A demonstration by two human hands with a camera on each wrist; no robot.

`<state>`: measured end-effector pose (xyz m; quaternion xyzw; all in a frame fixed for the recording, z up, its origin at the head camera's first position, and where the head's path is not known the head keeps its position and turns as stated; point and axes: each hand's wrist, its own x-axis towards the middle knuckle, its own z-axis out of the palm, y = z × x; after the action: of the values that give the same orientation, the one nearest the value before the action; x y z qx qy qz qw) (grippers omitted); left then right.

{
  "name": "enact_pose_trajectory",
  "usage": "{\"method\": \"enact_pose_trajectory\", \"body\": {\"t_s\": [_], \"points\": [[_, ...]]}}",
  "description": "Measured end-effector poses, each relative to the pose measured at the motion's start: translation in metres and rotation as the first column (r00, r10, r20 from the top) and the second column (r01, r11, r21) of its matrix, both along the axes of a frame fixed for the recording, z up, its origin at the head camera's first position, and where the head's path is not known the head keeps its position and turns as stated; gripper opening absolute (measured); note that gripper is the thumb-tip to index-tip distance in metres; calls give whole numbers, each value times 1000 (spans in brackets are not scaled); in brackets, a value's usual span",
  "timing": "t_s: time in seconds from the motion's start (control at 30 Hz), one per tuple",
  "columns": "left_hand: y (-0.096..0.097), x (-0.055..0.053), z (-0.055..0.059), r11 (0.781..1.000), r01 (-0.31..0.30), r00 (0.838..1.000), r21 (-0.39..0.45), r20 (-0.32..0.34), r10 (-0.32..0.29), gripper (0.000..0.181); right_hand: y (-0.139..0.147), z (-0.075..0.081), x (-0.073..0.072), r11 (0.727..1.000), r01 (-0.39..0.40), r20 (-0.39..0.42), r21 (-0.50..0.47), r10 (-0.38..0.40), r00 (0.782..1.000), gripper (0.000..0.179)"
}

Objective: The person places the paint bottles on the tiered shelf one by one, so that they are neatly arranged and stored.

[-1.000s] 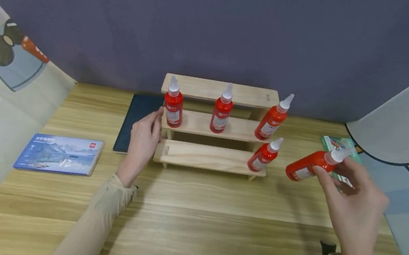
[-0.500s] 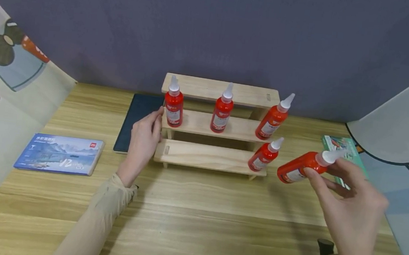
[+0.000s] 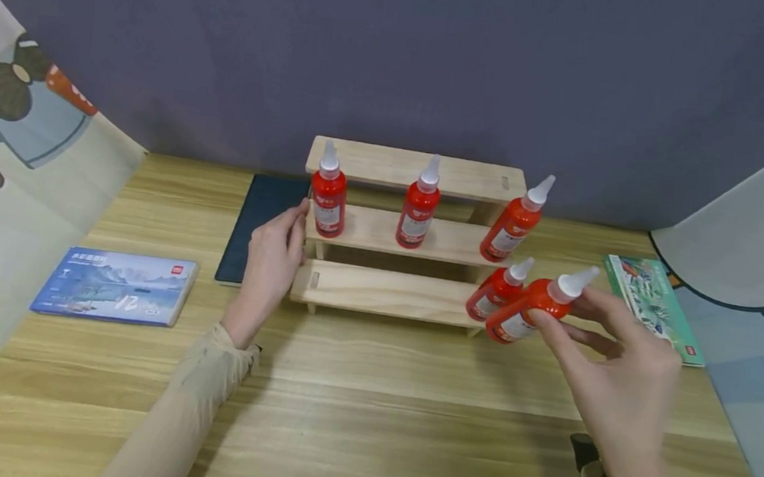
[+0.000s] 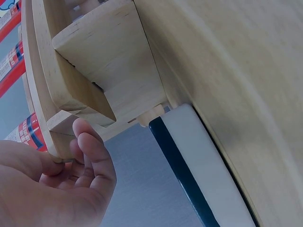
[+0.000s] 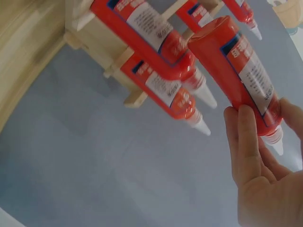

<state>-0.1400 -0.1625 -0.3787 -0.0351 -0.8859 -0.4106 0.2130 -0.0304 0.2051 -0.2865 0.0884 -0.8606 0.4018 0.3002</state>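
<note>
My right hand (image 3: 624,377) pinches a red paint bottle (image 3: 530,312) with a white pointed cap, tilted and held off the table. It overlaps another red bottle (image 3: 494,294) at the right end of the bottom step of a three-step wooden rack (image 3: 384,291); whether they touch I cannot tell. On the middle step stand three more red bottles: a left one (image 3: 328,202), a centre one (image 3: 417,213) and a right one (image 3: 513,228). My left hand (image 3: 272,262) pinches the left end of the middle step, with thumb and fingers at the board's edge (image 4: 61,142) in the left wrist view.
A dark flat book (image 3: 244,233) lies left of the rack, partly behind my left hand. Farther left is a blue box (image 3: 116,286). A green box (image 3: 655,299) lies at the right. A dark panel (image 3: 399,56) rises behind the rack.
My right hand has moved left with its red paint bottle, up to the bottom step's right end. The bottle has become somewhat more upright. The left hand keeps its place on the rack.
</note>
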Motion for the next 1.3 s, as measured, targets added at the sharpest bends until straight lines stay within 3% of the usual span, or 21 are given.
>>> {"method": "enact_pose_trajectory", "body": {"t_s": [0.37,0.67,0.9,1.13,1.3], "points": [[-1,-1,0,1000,-5,1000,-7,-6,5,36,-26,-11,-19,991,-134,-2,24,134,991,49],[-1,0,-1,1000,0,1000,-7,-1,0,37,-51,-24,-36,972,-208,-24,114,212,977,50],[-1,0,0,1000,2,1000,-6,-10,-2,36,-69,-36,-50,965,-237,-16,112,240,971,49],[-1,0,1,1000,5,1000,-5,-15,-5,36,-85,-49,-62,956,-292,26,8,292,956,48],[-1,0,1,1000,12,1000,-4,-21,-13,36,-91,-58,-68,960,-274,8,64,274,962,48]]}}
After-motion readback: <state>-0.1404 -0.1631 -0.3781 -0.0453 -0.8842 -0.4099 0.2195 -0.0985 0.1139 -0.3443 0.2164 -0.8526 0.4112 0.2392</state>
